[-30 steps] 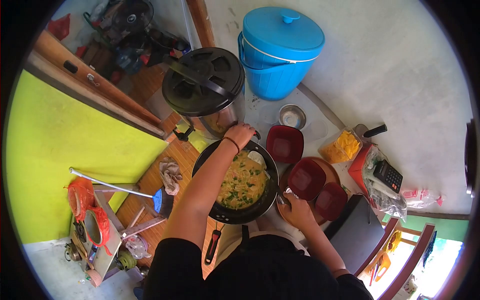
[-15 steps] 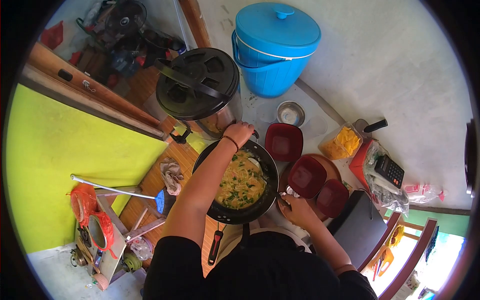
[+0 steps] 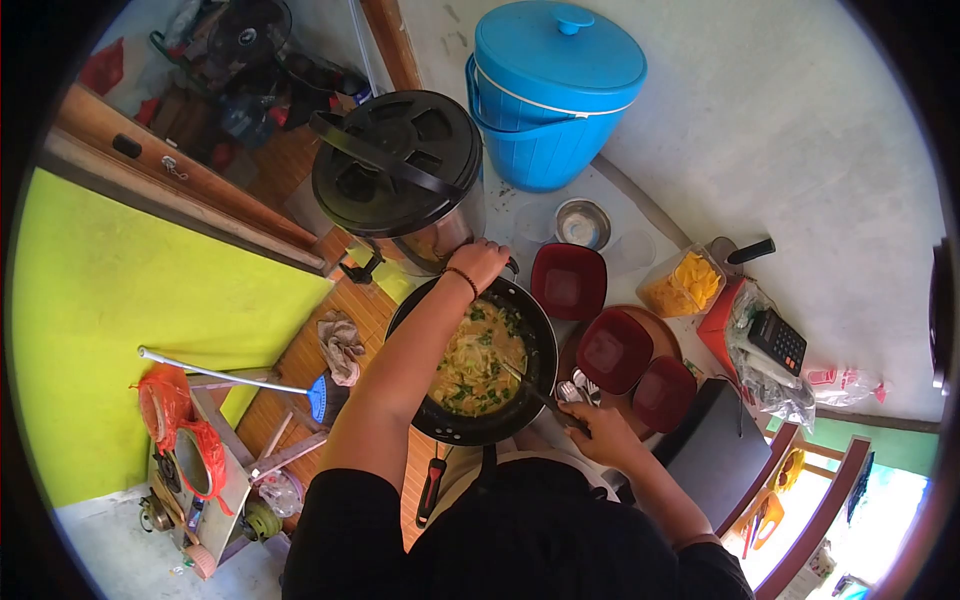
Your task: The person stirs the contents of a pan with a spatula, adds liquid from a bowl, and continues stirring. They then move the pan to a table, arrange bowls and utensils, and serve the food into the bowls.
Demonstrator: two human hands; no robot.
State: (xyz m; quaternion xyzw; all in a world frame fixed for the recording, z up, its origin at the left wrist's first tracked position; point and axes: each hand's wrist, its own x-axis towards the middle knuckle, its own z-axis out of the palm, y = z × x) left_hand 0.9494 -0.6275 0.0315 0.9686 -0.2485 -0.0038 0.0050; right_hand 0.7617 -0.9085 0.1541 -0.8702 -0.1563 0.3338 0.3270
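A black pan [image 3: 547, 345] holds noodles in yellowish broth with chopped greens [image 3: 480, 350]. My left hand [image 3: 480, 266] is closed at its far edge, around a dark side handle that mostly hides beneath the fingers. In my right hand [image 3: 603, 437] is a dark-handled cooking utensil [image 3: 545, 400], slanting over the near right rim; its head is sunk in the noodles and hidden. Just beyond the right hand, several metal spoons and forks [image 3: 580, 387] lie beside the dark red bowls [image 3: 615, 351].
A steel drum with black lid [image 3: 398, 160] stands behind the pan, next to a blue lidded bucket [image 3: 556, 100]. Another red bowl [image 3: 568, 281], a metal bowl [image 3: 582, 226] and a tub of yellow pieces [image 3: 685, 284] are to the right. A calculator [image 3: 777, 340] rests on plastic bags.
The right hand has shifted slightly right and toward my body, with the utensil more steeply angled. The greens are stirred into the noodles. The left hand stays at the pan's far edge.
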